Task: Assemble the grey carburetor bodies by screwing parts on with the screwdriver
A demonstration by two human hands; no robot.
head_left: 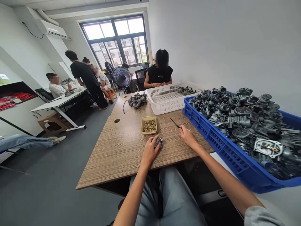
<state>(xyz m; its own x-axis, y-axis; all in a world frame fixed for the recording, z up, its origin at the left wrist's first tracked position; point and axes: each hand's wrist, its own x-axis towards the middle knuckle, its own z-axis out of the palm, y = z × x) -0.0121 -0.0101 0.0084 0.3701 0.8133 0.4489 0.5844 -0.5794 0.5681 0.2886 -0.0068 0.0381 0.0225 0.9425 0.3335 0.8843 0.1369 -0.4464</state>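
Note:
My left hand point(149, 151) rests near the front of the wood-grain table point(119, 149), its fingers closed around a small grey metal carburetor point(158, 142). The fingers cover part of it. To the right, my right hand point(188, 137) grips a thin dark screwdriver point(174, 122) with its shaft pointing forward and left, apart from the carburetor. Its handle is mostly hidden in the fist. Just beyond my left hand sits a small yellowish tray point(149, 133) filled with little brass-coloured pieces.
On my right, a blue crate point(235, 164) is heaped with carburetors point(240, 121). A white basket point(168, 108) holds a few more at the back. Left of it lies a pile of metal parts point(137, 101). A person point(160, 74) sits across; others are at left by a fan point(121, 77).

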